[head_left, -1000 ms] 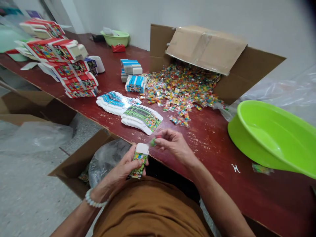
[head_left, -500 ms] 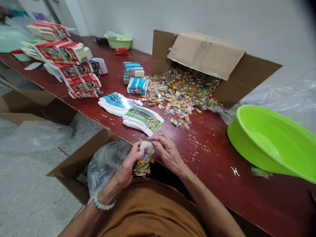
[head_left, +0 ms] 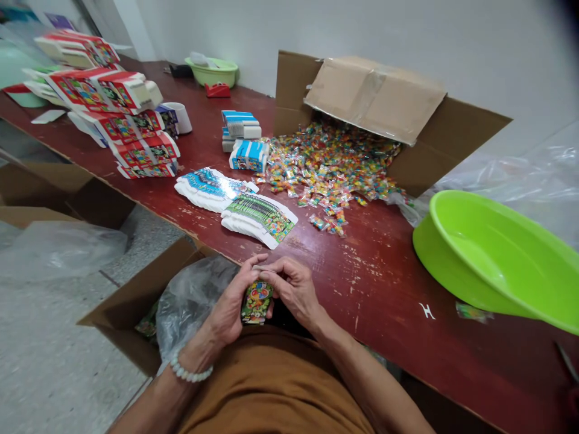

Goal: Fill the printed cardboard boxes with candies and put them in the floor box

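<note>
A small green printed carton (head_left: 257,301) is held upright at the table's front edge, close to my body. My left hand (head_left: 233,301) wraps round its left side, with a bead bracelet at the wrist. At the carton's top end my right hand (head_left: 296,289) pinches with thumb and fingers, which cover the flap there. Just beyond lie a fanned stack of flat green cartons (head_left: 260,218) and a fanned stack of flat blue cartons (head_left: 212,188). Wrapped candies (head_left: 325,175) spill across the table behind them.
An opened cardboard box (head_left: 375,102) lies behind the candies. A green basin (head_left: 488,259) stands at right, bundled red cartons (head_left: 136,129) at left, and bundled blue cartons (head_left: 248,155) in the middle. Below the table edge is a cardboard box (head_left: 122,319) with a plastic bag (head_left: 194,295).
My right hand has come down and closed on the carton's top. The white flap that stood up there is now covered by fingers. The view has shifted slightly.
</note>
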The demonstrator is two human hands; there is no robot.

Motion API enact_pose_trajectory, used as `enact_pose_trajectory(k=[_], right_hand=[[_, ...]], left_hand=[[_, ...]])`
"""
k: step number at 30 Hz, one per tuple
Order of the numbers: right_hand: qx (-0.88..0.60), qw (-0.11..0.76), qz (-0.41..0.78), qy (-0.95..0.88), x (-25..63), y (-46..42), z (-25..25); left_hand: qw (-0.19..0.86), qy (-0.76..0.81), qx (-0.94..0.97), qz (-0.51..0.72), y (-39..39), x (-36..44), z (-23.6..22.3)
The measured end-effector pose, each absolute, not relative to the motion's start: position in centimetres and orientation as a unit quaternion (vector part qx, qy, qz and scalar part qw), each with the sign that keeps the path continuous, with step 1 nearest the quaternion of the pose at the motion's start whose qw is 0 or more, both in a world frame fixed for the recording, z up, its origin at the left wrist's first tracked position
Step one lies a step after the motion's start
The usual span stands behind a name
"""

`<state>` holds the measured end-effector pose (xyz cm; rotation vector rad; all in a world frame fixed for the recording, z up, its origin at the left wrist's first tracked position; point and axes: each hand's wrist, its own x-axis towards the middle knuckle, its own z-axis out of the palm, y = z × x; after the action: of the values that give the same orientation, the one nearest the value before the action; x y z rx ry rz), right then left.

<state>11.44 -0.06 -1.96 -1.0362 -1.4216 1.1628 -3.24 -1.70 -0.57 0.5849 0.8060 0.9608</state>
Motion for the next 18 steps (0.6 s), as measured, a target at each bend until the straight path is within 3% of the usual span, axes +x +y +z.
enact_pose_trajectory(k=[2, 4, 8, 12, 18], right_hand=[[-0.413, 0.492, 0.363, -0.675, 11.8, 0.0, -1.9], [-0.4, 0.468, 0.339, -0.711, 12.2, -0.2, -1.7], [-0.443, 0.439, 0.492, -0.607, 12.1, -0.3, -1.4], [-0.398, 0.428, 0.631, -0.511, 11.8, 0.2, -0.7], [-0.369, 0.459, 0.499, -0.636, 12.1, 0.1, -0.9]], left_hand=[[0.816, 0.338, 0.23, 0.408, -1.5, -3.6, -0.3], [0.832, 0.328, 0.21, 0.396, -1.4, -3.8, -0.1], [0.797, 0.359, 0.226, 0.429, -1.3, -3.5, -0.2], [0.79, 0.373, 0.249, 0.419, -1.3, -3.1, -0.7], [0.801, 0.375, 0.202, 0.422, -0.9, -3.4, -0.6]])
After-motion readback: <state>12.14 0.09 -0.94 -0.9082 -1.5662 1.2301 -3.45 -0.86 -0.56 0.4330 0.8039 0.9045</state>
